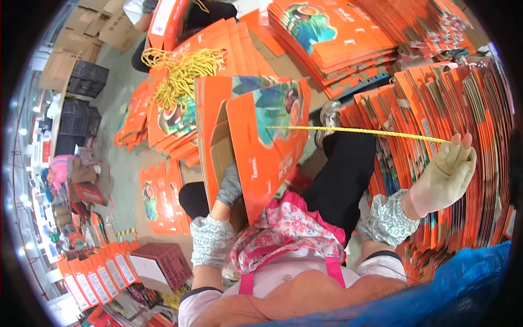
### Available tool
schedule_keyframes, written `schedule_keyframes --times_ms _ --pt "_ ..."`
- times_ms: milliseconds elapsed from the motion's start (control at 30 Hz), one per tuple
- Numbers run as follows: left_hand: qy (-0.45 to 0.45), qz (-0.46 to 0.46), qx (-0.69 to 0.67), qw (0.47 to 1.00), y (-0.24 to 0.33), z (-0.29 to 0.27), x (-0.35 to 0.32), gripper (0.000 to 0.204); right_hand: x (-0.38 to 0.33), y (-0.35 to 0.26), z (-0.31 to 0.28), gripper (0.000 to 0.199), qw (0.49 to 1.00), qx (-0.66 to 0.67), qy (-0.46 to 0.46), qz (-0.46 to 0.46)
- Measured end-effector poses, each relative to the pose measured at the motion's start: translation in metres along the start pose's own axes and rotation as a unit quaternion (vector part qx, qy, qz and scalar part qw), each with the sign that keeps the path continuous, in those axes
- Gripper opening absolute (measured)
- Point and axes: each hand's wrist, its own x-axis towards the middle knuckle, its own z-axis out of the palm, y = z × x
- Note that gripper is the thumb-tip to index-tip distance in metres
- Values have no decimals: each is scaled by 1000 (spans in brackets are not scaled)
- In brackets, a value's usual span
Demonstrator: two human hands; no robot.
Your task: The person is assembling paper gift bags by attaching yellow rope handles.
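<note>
The open orange box [261, 147] in the middle is glossy printed cardboard outside and plain matt brown board inside. The yellow cord [354, 131] stretched to the right looks like twisted, slightly shiny synthetic string, as does the loose cord bundle [182, 73] farther off. The right hand [444, 177] wears a pale, matt knitted glove; the left hand [230, 185] wears a grey fabric glove. Both forearms carry patterned cloth sleeve covers [211, 240]. The apron [286, 229] is soft floral cloth. The flat box stacks [332, 38] at far right show a glossy print, with rough brown edges. The near left crate [163, 259] is dull red plastic lattice.
</note>
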Motion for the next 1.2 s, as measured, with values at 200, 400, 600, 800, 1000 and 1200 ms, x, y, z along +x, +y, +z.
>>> schedule_keyframes --times_ms 200,400,600,800,1000,1200 --pt "24 -28 -55 998 8 4 -20 22 -7 1 16 25 989 -122 83 8" --pt "-5 -121 -151 981 12 5 -27 21 -8 4 21 17 989 -130 76 -1" --pt "-40 -236 -248 939 13 7 -24 21 -101 56 66 15 897 -319 -158 260" --pt "-75 -292 -326 896 19 12 -24 20 -245 126 40 15 739 -339 -383 438" --pt "-77 -344 -396 848 24 16 -26 20 -268 142 36 14 702 -396 -464 367" --pt "-51 -327 -484 810 30 19 -33 19 -271 141 45 15 767 -373 -448 268"
